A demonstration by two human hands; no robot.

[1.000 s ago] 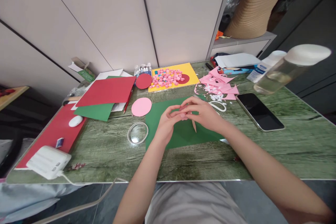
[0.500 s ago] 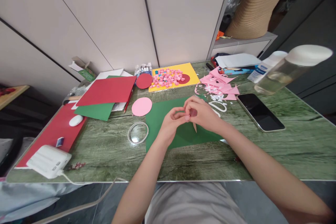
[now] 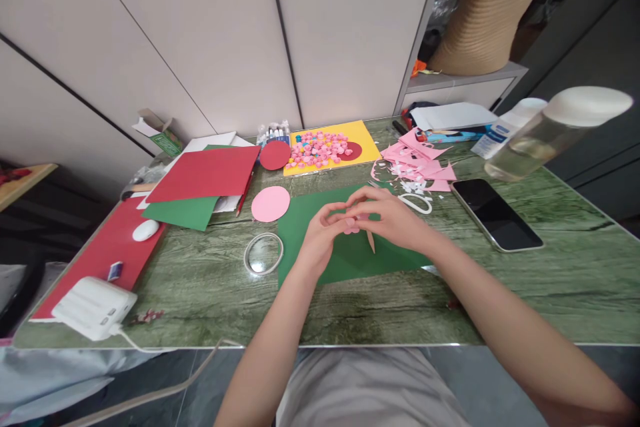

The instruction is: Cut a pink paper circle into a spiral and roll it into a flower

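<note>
Over the green paper sheet [image 3: 300, 260], my left hand [image 3: 319, 232] and my right hand [image 3: 393, 219] meet with fingertips pinched together. Between them they hold a small pink paper piece [image 3: 351, 227], mostly covered by the fingers, so its full shape is hidden. A pale pointed strip [image 3: 371, 242] shows under my right hand; what it belongs to cannot be made out. White-handled scissors [image 3: 423, 207] lie right beside that hand, partly covered by it. To the left are a pink paper circle [image 3: 271, 204] and a roll of tape [image 3: 263, 254].
Pink rolled bits [image 3: 320, 150] cover a yellow sheet [image 3: 371, 137] at the back, near a red circle [image 3: 275, 155]. Pink scraps [image 3: 415, 160], a phone [image 3: 495, 213] and a bottle [image 3: 525, 147] stand right. Red sheets [image 3: 205, 173] and a white charger [image 3: 94, 307] lie left.
My fingers have shifted around the pink piece, and more of it shows below the fingertips. My right hand's fingers have straightened somewhat. The things on the table stay put.
</note>
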